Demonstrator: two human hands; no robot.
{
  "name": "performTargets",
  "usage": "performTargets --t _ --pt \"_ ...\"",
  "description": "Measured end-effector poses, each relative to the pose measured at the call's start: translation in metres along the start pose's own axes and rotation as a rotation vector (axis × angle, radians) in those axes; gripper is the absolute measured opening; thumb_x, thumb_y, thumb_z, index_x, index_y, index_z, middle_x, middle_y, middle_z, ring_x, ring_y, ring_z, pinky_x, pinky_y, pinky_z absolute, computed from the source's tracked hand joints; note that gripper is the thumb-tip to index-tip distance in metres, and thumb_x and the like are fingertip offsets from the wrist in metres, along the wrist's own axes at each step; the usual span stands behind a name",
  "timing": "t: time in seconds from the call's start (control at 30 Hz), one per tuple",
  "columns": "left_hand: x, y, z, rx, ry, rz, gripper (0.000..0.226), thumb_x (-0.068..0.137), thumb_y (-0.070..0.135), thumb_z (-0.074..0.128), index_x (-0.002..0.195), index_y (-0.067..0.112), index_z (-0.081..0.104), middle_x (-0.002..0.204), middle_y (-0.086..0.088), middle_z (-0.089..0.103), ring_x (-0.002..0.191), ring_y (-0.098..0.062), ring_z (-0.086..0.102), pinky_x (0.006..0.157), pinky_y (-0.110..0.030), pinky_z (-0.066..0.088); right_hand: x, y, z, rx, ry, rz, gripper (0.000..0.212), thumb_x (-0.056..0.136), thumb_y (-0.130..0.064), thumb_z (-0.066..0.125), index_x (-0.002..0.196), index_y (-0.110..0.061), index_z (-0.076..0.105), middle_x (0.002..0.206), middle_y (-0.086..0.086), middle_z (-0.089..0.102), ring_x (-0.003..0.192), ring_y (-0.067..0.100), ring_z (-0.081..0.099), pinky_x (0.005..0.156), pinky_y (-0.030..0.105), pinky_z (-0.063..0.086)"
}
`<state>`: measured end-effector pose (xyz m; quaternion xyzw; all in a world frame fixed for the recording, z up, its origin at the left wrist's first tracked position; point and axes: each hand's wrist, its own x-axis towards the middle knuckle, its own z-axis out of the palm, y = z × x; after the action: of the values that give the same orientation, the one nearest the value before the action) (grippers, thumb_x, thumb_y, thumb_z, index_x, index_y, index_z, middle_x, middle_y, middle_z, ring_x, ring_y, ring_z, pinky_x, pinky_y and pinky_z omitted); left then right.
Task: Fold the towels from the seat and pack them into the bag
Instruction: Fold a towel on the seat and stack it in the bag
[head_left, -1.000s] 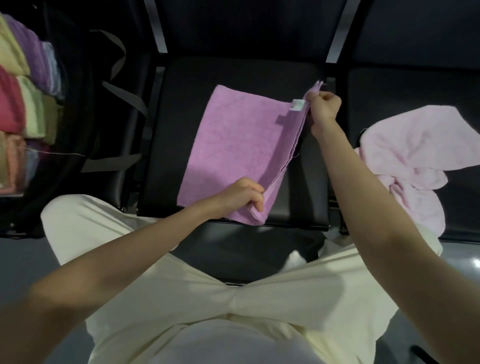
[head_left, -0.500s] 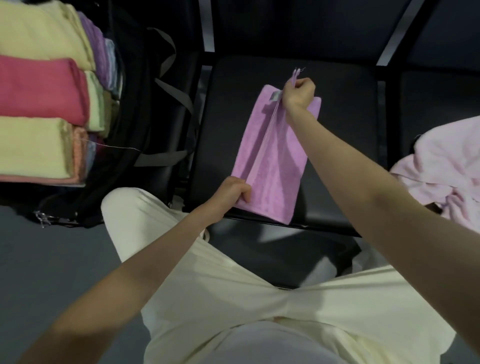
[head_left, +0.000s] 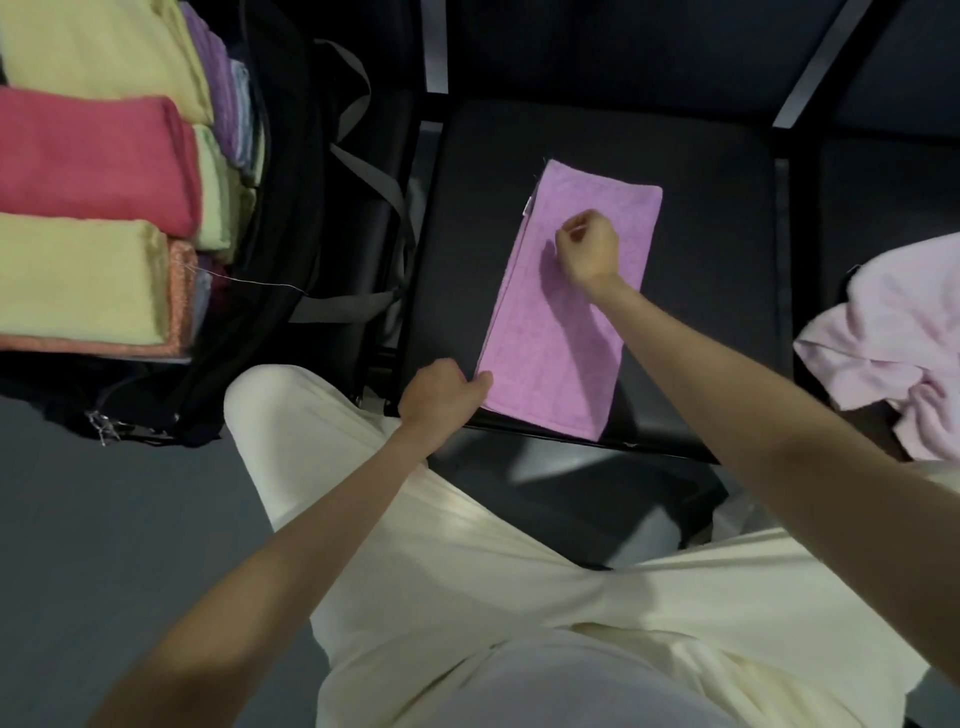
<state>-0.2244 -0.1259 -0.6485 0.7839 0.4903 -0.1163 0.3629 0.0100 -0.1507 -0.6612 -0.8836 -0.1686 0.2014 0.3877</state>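
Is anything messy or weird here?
Yes. The pale pink towel lies crumpled on the right seat, not folded like the others. A loose thread also trails from the stacked towels in the bag.

No legible txt anywhere

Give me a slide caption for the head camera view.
Both hands, left and right, on a folded purple towel on the seat.

black seat (head_left: 701, 234), folded purple towel (head_left: 566, 332) flat
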Motion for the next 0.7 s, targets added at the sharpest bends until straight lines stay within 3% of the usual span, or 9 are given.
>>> performTargets --t 0.1,0.2,0.3,0.4,0.5,0.57,0.63,0.7 --pt "-0.001 0.001 0.000 0.067 0.114 0.026 0.039 0.083 0.045 0.062 0.093 0.008 0.060 0.085 -0.004 0.065 0.081 -0.025 0.061 0.066 -0.031 0.047 -0.057 0.032 -0.018 -0.143 0.049 -0.098 0.012 0.090 -0.010 0.052 0.099 -0.002 0.056 0.097 0.010 0.062 0.085 0.021 0.058 0.074 0.033 0.049" --pt "0.000 0.003 0.007 0.054 0.150 0.029 0.039 0.081 0.043 0.068 0.095 0.007 0.061 0.091 -0.007 0.066 0.086 -0.028 0.063 0.068 -0.034 0.049 -0.109 0.063 -0.036 -0.261 0.108 -0.014 0.015 0.089 -0.018 0.056 0.097 -0.007 0.052 0.095 0.008 0.060 0.080 0.024 0.058 0.063 0.030 0.040" --pt "-0.002 0.006 0.014 0.023 0.143 0.023 0.036 0.081 0.040 0.072 0.092 0.007 0.063 0.097 -0.010 0.067 0.090 -0.032 0.064 0.072 -0.037 0.052 -0.150 0.082 -0.045 -0.281 0.119 0.071 0.030 0.086 -0.028 0.064 0.099 -0.006 0.048 0.098 0.011 0.058 0.087 0.028 0.059 0.063 0.033 0.043" --pt "-0.003 0.006 0.020 -0.009 0.125 0.009 0.033 0.081 0.039 0.073 0.085 0.007 0.065 0.097 -0.013 0.066 0.089 -0.032 0.064 0.071 -0.037 0.052 -0.171 0.095 -0.044 -0.342 0.032 0.140 0.039 0.084 -0.036 0.066 0.100 -0.003 0.053 0.105 0.016 0.057 0.103 0.031 0.052 0.075 0.036 0.045" --pt "-0.005 0.004 0.024 0.011 0.090 -0.018 0.032 0.079 0.040 0.073 0.083 0.009 0.069 0.098 -0.014 0.066 0.094 -0.033 0.064 0.077 -0.040 0.054 -0.180 0.102 -0.042 -0.341 -0.071 0.198 0.032 0.086 -0.038 0.062 0.081 -0.007 0.061 0.097 0.016 0.062 0.107 0.031 0.048 0.074 0.031 0.039" --pt "-0.016 0.005 0.026 -0.033 0.060 -0.014 0.022 0.081 0.033 0.071 0.077 0.011 0.067 0.099 -0.014 0.067 0.096 -0.032 0.062 0.080 -0.037 0.052 -0.185 0.101 -0.046 -0.253 -0.087 0.236 0.031 0.085 -0.030 0.062 0.065 -0.007 0.060 0.075 0.012 0.060 0.094 0.029 0.053 0.070 0.033 0.042" --pt "-0.031 0.006 0.026 -0.111 0.025 -0.021 0.023 0.084 0.025 0.066 0.065 0.016 0.055 0.089 -0.010 0.064 0.086 -0.028 0.059 0.076 -0.032 0.047 -0.191 0.098 -0.054 -0.137 -0.087 0.290 0.036 0.082 -0.023 0.062 0.052 -0.009 0.049 0.053 0.007 0.046 0.063 0.025 0.051 0.054 0.032 0.038" --pt "-0.046 0.006 0.027 -0.183 -0.013 -0.032 0.030 0.086 0.021 0.062 0.061 0.016 0.047 0.073 -0.007 0.059 0.073 -0.025 0.056 0.069 -0.030 0.043 -0.198 0.094 -0.065 -0.031 -0.073 0.346 0.036 0.082 -0.022 0.062 0.052 -0.010 0.046 0.050 0.006 0.042 0.049 0.021 0.045 0.049 0.031 0.036"
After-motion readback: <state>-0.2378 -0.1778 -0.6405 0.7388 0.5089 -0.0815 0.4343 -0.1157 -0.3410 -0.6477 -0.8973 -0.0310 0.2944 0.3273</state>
